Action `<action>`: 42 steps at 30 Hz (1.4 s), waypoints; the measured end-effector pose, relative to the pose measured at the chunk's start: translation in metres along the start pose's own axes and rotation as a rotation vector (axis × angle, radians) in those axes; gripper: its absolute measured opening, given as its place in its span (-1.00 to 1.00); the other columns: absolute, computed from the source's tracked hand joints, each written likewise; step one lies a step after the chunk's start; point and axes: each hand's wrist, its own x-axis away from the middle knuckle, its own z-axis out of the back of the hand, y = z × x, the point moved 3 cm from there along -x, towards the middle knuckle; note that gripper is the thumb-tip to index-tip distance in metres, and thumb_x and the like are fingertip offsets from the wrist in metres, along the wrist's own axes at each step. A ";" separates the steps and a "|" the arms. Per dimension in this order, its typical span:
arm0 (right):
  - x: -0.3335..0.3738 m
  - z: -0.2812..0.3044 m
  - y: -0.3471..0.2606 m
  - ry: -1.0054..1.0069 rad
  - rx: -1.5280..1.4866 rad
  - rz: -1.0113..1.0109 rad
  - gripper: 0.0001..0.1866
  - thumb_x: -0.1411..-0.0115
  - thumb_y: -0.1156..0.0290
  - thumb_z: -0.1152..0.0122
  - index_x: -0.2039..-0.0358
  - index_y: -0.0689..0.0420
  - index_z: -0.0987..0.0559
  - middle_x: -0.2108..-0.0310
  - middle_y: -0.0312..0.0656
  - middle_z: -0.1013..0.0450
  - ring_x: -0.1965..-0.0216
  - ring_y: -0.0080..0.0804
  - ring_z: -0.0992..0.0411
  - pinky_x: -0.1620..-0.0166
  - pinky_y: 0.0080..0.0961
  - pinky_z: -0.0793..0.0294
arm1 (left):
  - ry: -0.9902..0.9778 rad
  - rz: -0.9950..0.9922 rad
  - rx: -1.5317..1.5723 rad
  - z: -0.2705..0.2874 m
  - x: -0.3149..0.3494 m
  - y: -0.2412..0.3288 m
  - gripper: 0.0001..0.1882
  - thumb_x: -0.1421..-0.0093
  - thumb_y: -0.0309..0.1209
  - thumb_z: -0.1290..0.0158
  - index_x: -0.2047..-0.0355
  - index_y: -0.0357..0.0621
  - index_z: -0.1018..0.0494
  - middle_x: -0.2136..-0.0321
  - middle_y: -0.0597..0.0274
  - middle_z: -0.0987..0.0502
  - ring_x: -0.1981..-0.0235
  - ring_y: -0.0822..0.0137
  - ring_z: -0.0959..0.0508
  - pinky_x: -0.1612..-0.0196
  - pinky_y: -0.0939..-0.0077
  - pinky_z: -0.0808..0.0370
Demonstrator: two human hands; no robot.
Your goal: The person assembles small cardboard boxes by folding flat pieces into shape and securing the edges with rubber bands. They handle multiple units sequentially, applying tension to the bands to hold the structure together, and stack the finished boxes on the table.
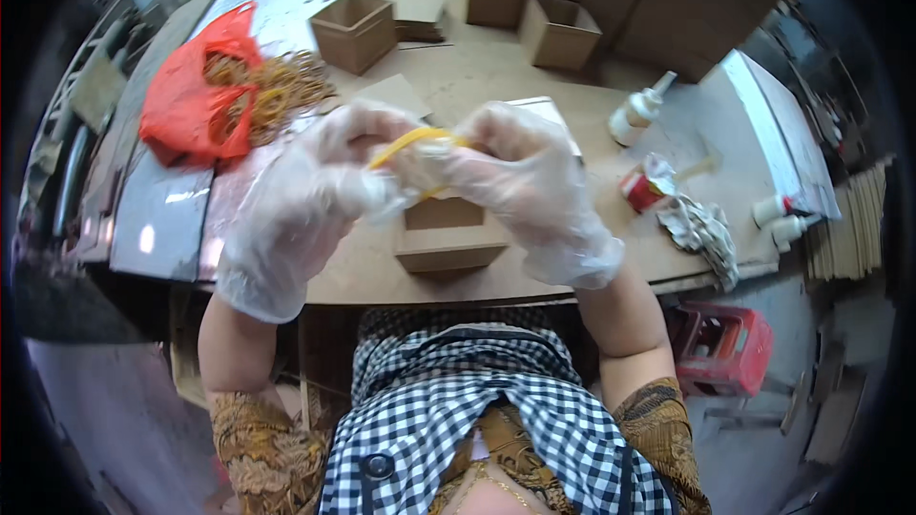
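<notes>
Both my hands wear clear plastic gloves and are raised close together over the table. Between them a yellow rubber band [412, 141] is stretched into a loop. My left hand [320, 186] grips the band's left side with curled fingers. My right hand [534, 181] pinches its other side, the fingertips partly blurred. Below my hands an open brown cardboard box [450, 250] stands at the table's near edge, its upper part partly hidden by them. To the left, a pile of similar rubber bands [286, 91] spills out of a red plastic bag [181, 100].
More open boxes [353, 33] [561, 33] stand farther back, before tall cardboard stacks [668, 0]. On the right are a white glue bottle [634, 117], a red-and-white can [649, 183], a crumpled rag [699, 234] and small bottles [784, 229]. A red stool [722, 348] stands below the table's right side.
</notes>
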 end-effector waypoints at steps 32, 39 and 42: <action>0.062 0.055 0.064 0.272 0.462 0.096 -0.13 0.00 0.71 -0.28 -0.36 0.26 -0.19 -0.45 0.02 -0.04 -0.38 -0.20 -0.20 -0.37 -0.40 -0.23 | 0.385 -0.507 -0.847 0.033 0.066 -0.055 -0.09 -0.09 -0.41 -0.23 -0.42 -0.18 -0.07 -0.46 0.05 -0.01 -0.48 0.18 0.02 -0.46 0.15 -0.01; 0.075 0.060 0.065 0.247 0.432 0.038 -0.12 0.00 0.71 -0.28 -0.37 0.13 -0.22 -0.45 -0.04 -0.07 -0.39 -0.21 -0.19 -0.37 -0.19 -0.19 | 0.547 -0.331 -0.679 0.028 0.084 -0.078 -0.04 0.01 -0.49 -0.23 -0.41 -0.27 -0.07 -0.41 0.04 -0.10 -0.46 0.18 -0.04 -0.46 0.17 0.01; 0.074 0.061 0.073 0.244 0.360 -0.103 -0.05 0.00 0.68 -0.29 -0.43 0.08 -0.15 -0.39 -0.06 -0.15 -0.36 -0.23 -0.21 -0.35 -0.14 -0.19 | 0.495 -0.280 -0.859 0.037 0.077 -0.089 -0.05 0.01 -0.48 -0.20 -0.41 -0.28 -0.06 -0.40 0.03 -0.11 -0.45 0.17 -0.05 -0.47 0.16 0.06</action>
